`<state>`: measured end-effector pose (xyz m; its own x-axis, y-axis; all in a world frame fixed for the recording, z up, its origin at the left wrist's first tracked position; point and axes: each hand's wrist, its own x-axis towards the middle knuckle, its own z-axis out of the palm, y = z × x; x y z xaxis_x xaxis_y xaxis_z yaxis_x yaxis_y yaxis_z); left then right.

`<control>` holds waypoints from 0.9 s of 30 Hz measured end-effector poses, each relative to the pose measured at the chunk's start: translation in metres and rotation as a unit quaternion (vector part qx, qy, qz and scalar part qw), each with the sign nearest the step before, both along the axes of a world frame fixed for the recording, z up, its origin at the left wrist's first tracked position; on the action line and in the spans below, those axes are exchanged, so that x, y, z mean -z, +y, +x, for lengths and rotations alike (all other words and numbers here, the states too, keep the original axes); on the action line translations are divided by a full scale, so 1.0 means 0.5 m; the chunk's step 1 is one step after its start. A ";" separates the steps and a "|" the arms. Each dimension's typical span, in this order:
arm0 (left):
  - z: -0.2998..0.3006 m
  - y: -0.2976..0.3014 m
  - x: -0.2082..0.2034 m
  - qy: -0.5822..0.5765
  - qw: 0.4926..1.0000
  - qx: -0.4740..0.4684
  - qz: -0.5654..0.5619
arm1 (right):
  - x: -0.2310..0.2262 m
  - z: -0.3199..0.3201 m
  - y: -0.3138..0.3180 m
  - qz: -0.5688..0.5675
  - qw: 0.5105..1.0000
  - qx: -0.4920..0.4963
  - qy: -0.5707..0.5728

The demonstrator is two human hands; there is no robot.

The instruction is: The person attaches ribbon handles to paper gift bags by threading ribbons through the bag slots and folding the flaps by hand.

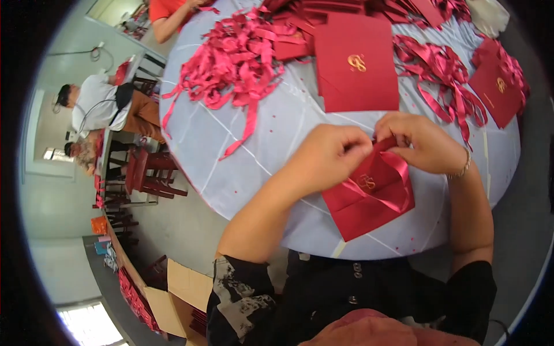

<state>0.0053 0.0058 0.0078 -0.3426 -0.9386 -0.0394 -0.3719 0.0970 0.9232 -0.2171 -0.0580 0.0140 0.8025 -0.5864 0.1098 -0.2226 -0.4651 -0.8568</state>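
Note:
A small red paper gift bag (369, 199) with a gold emblem lies tilted near the table's front edge. Its pink-red ribbon handle (402, 183) loops across the front. My left hand (337, 153) is closed at the bag's upper edge, thumb and fingers pinched together. Beside it, my right hand (427, 141) pinches the same upper edge, its fingers bent over a dark red fold. The fingertips hide exactly which bit of ribbon or paper each one grips. Just beyond my hands lies a flat stack of larger red bags (360, 75).
A tangled heap of red ribbons (225, 63) covers the table's far left, and more ribbons (438, 72) lie at the right beside another red bag (497, 89). An open cardboard box (173, 303) stands on the floor at lower left. Other people (107, 101) work at tables on the left.

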 end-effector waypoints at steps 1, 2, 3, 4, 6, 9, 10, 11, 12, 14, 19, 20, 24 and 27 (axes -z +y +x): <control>0.004 -0.005 0.001 0.062 0.997 -0.006 0.045 | -0.001 -0.007 -0.002 0.001 1.000 -0.019 0.005; 0.011 -0.010 0.001 0.115 0.986 -0.007 0.120 | -0.003 -0.013 -0.004 0.026 0.999 -0.020 0.028; 0.018 -0.014 0.001 0.112 0.984 -0.004 0.139 | -0.002 -0.014 -0.003 0.026 0.999 -0.013 0.036; 0.025 -0.018 0.000 0.103 0.983 0.047 0.142 | -0.004 -0.015 -0.002 0.036 0.998 -0.008 0.049; 0.025 -0.023 0.003 0.106 0.977 0.094 0.160 | -0.007 -0.011 0.001 0.028 0.998 -0.036 0.044; 0.024 -0.023 0.002 0.065 0.986 0.128 0.089 | -0.011 -0.004 0.008 0.057 0.997 -0.038 0.034; 0.023 -0.023 0.002 0.064 0.986 0.126 0.090 | -0.011 -0.002 0.009 0.063 0.997 -0.038 0.021; 0.021 -0.023 0.002 0.036 0.988 0.147 0.036 | -0.011 -0.001 0.010 0.064 0.997 -0.045 0.018; 0.020 -0.025 0.003 0.015 0.986 0.167 -0.024 | -0.010 -0.001 0.010 0.073 0.996 -0.050 0.012; 0.019 -0.029 0.004 -0.001 0.981 0.185 -0.058 | -0.008 -0.004 0.008 0.083 0.995 -0.053 0.007; 0.040 -0.045 0.001 -0.009 0.961 0.212 -0.176 | -0.011 -0.016 -0.004 0.175 0.977 -0.121 -0.020; 0.055 -0.047 -0.005 -0.033 0.967 0.197 -0.159 | -0.015 -0.020 -0.008 0.173 0.974 -0.144 -0.031; 0.088 -0.051 -0.007 -0.004 0.985 0.135 -0.109 | -0.025 -0.028 -0.013 0.177 0.968 -0.174 -0.045; 0.085 -0.044 0.001 0.013 0.989 0.146 0.003 | -0.023 -0.039 -0.017 0.156 0.981 -0.091 0.070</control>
<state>0.0479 -0.0164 0.0074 -0.5994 -0.7998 -0.0321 -0.3059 0.1919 0.9325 -0.2366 -0.0667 0.0253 0.8918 -0.4186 -0.1715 -0.2858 -0.2276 -0.9309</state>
